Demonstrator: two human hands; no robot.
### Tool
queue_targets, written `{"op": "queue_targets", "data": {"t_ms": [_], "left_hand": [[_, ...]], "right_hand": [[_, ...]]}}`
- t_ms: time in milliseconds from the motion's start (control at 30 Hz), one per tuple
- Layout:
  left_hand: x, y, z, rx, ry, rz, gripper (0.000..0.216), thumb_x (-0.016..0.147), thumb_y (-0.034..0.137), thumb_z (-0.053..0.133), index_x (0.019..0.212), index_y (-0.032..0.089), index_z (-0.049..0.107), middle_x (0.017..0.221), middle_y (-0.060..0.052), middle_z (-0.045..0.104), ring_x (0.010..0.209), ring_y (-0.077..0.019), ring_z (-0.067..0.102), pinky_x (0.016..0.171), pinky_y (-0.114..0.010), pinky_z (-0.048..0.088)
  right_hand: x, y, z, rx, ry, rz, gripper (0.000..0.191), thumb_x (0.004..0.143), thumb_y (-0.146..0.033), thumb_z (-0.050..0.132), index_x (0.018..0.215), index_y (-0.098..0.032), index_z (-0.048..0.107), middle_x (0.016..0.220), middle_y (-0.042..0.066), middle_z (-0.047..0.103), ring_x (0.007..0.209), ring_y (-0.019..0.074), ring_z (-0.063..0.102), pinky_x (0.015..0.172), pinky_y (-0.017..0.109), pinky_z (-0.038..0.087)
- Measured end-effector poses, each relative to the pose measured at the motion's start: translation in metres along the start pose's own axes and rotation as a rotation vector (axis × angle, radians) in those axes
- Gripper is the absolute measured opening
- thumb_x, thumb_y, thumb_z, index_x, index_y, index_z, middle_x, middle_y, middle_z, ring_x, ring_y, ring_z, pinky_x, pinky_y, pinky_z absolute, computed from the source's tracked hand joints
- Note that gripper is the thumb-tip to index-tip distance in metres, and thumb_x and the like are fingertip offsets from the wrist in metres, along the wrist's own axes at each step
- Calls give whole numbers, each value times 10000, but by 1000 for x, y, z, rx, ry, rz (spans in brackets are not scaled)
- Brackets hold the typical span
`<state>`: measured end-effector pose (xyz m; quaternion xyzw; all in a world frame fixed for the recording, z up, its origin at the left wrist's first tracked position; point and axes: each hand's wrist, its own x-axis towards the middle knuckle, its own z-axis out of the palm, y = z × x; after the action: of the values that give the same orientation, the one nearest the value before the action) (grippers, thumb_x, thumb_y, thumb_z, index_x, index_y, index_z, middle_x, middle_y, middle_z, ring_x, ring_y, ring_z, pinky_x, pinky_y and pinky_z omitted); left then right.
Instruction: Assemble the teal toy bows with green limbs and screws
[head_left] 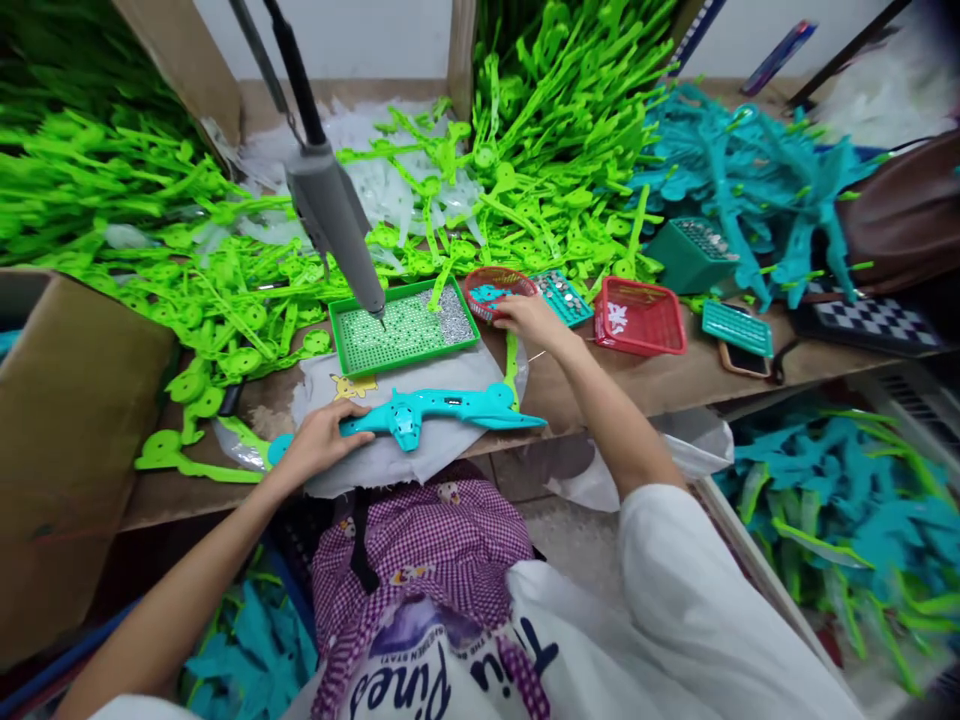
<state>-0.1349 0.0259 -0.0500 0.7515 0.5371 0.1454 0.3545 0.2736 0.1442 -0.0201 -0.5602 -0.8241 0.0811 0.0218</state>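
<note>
L hand (319,440) is gripping the 9 o'clock end of the teal toy body (420,412), fingers wrapped over it, prob. pinning it steady on the white sheet (420,460) at the bench's front edge. R hand (529,315) is reaching toward 1 o'clock, fingertips at the round red basket (499,288); pinching anything or not, can't tell. The hanging screwdriver (330,215) is dangling over the green screw tray (405,328) at 12, close to hand. Counts: 1 teal body, 1 green tray, 2 red baskets incl. the square red basket (639,315), 2 small teal trays (562,297).

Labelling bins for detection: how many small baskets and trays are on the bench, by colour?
Green tray: 1
Red baskets: 2
Teal baskets and trays: 3
Total: 6
</note>
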Motion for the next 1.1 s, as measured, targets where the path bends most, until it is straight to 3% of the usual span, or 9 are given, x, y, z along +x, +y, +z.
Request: {"op": "queue_targets", "data": {"t_ms": [200,333,400,467,567,767,967,1033,1100], "left_hand": [[1,-1,0,-4,5,10,454,741,559,729,1014,197,739,1084,-109,771,1019,-317,722,960,-470,564],[0,-1,0,7,1,6,423,762,523,729,1034,199,740,1110,-100,769,1046,-314,719,970,-464,562],[0,0,0,12,-3,7,395,769,495,734,1036,204,739,1118,-92,770,1059,-308,716,982,-458,557],[-1,1,1,11,-11,10,379,772,469,740,1044,206,734,1129,-85,769,1074,-301,712,998,-452,549],[-1,1,1,11,-18,3,382,770,448,751,1055,194,729,1148,-91,764,1089,-300,707,1005,-448,542],[-2,3,3,51,-11,-3,337,786,407,756,1057,208,735,1149,-85,767,1105,-306,705,1003,-447,539],[-1,3,2,28,-20,-1,325,778,366,775,1058,207,734,1165,-79,763,1115,-299,702,1001,-433,537],[-1,3,2,17,-23,0,324,777,362,780,1058,210,728,1173,-76,760,1112,-292,703,1012,-438,531],[-2,5,1,10,-29,1,318,785,351,778,1064,211,722,1183,-75,757,1110,-283,702,1017,-440,527]], "right_hand": [[62,-11,16,74,-19,-1,205,938,-247,549,1010,-178,728,1138,121,732,1022,253,635,867,345,432],[67,-6,11,91,-45,31,250,891,-249,627,1098,-146,720,1162,147,735,1057,290,650,908,386,454],[64,4,3,178,-65,43,408,817,-282,734,1206,-164,696,1179,131,743,1063,308,667,916,410,486],[64,12,-5,310,17,72,496,831,-295,726,1307,-178,647,1227,121,737,1086,300,678,933,412,517],[76,8,-7,321,164,191,352,920,-282,601,1244,-165,673,1221,134,740,1115,295,682,981,415,526],[103,-19,17,154,50,362,247,899,-249,611,1093,-148,726,1244,195,722,1160,349,669,999,464,512],[92,-6,8,186,147,383,294,973,-241,480,1100,-155,731,1212,176,739,1167,326,672,1044,452,483],[78,-17,1,278,207,381,323,994,-264,442,1129,-143,710,1094,165,760,1045,295,709,978,429,515],[56,-40,-5,435,232,255,331,1003,-324,451,1132,-149,701,966,127,759,906,252,717,886,389,541]]}}
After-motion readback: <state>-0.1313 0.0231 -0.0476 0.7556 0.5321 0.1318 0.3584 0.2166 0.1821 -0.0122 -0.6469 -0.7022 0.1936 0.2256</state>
